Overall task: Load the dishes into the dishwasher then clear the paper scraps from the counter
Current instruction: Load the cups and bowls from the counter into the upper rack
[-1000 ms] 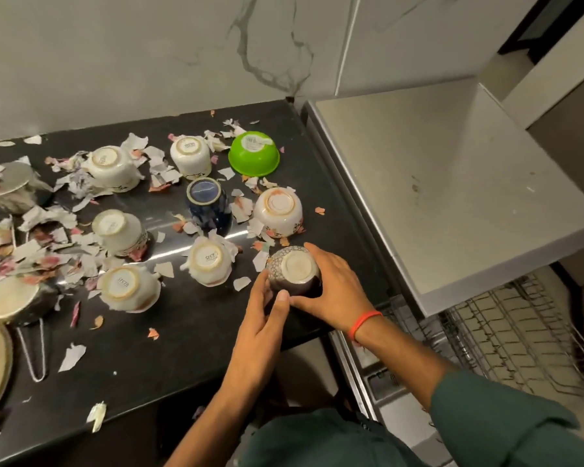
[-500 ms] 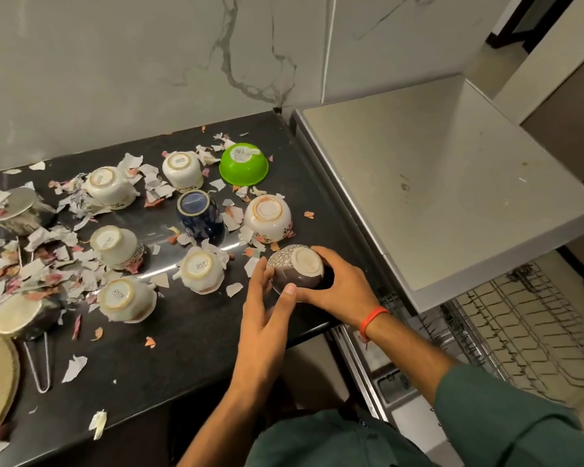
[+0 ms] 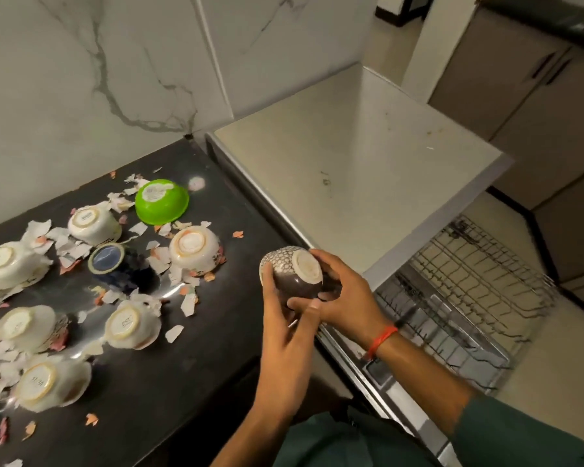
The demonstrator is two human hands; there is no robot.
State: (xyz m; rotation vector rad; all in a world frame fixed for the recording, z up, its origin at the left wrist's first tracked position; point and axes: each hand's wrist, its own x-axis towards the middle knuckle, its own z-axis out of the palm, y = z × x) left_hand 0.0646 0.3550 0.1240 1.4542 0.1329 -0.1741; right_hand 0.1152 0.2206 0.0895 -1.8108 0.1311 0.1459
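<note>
The brown bowl (image 3: 292,273) is in your grasp, upside down with its pale foot ring tilted up, lifted clear of the black counter (image 3: 169,375) near its right edge. Your left hand (image 3: 285,318) has its fingers curled against the speckled side of the bowl, the thumb up along the rim. Your right hand (image 3: 346,298) wraps it from the other side, fingers curved over the foot ring and thumb tucked underneath, so both hands grip it together (a red thread (image 3: 381,337) circles the right wrist).

Just left of your hands, other bowls sit upside down on the counter: a white floral bowl (image 3: 194,252) nearest, a dark blue cup (image 3: 113,264) beside it, a green bowl (image 3: 161,201) farther back, and several more white bowls (image 3: 132,323) toward the left edge. Torn paper scraps (image 3: 188,303) lie scattered among and against them.

To the right, the pale top of the dishwasher (image 3: 361,173) stands between the counter and the pulled-out wire rack (image 3: 469,294), which sits lower, below and right of your right wrist.
</note>
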